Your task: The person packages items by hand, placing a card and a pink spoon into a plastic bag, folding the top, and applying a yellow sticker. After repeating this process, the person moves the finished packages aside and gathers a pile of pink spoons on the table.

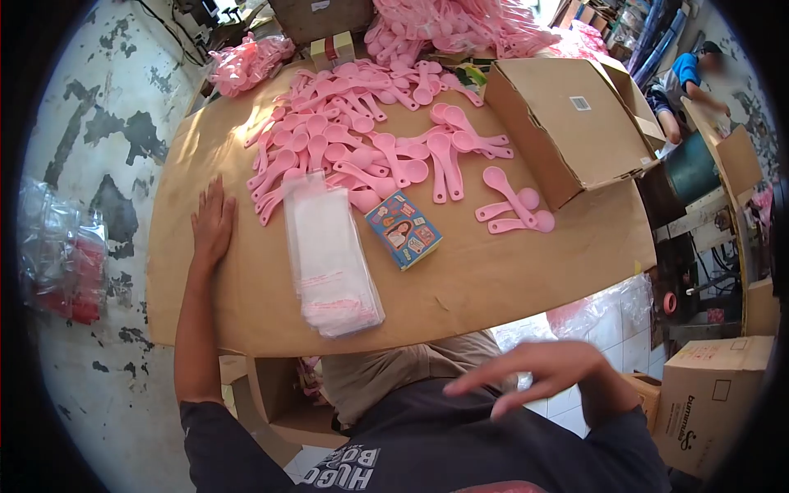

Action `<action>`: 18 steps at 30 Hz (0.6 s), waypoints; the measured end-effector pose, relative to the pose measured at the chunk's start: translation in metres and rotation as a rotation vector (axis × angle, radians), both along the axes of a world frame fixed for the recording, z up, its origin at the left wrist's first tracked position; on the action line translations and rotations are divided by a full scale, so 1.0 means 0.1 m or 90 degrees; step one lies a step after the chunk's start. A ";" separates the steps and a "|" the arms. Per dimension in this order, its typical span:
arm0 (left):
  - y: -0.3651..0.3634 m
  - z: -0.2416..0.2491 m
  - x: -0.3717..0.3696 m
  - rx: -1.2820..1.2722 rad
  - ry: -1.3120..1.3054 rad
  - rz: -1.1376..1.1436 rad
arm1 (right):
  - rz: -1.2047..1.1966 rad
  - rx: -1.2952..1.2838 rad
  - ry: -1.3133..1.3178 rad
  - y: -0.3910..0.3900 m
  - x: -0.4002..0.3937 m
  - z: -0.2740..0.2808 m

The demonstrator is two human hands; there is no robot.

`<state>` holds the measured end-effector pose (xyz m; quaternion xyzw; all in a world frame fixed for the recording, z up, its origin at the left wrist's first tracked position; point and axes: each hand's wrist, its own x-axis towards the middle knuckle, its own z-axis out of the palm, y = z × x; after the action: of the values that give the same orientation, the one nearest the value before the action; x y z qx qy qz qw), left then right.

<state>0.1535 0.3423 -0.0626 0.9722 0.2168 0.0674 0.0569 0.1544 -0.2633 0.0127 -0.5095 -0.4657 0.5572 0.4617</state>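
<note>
My left hand (214,220) lies flat on the brown-covered table (246,287) near its left edge, fingers stretched out and holding nothing. Above my lap, off the table's front edge, my right hand (542,374) hangs in the air, slightly blurred, thumb and fingers apart with nothing in them. A stack of clear plastic bags (329,255) lies at the middle front. Beside it on the right is a small blue box (403,230) with a picture on it. Pink measuring spoons (316,140) form a heap behind these, and several more spoons (509,193) lie apart on the right.
A large cardboard box (567,123) stands on the table's right side. Pink bagged goods (452,29) are piled at the back, with another pink bag (246,64) at back left. A person (686,78) sits at far right. A carton (711,403) stands low on the right.
</note>
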 end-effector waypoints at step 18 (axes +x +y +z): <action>0.02 -0.02 0.81 -0.100 -0.145 -0.035 | -0.595 0.054 -0.945 1.11 1.49 -0.49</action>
<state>0.2345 0.3441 -0.0647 0.9564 0.1868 0.1585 0.1589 0.3032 -0.1521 -0.0361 -0.8614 -0.4095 -0.1820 0.2390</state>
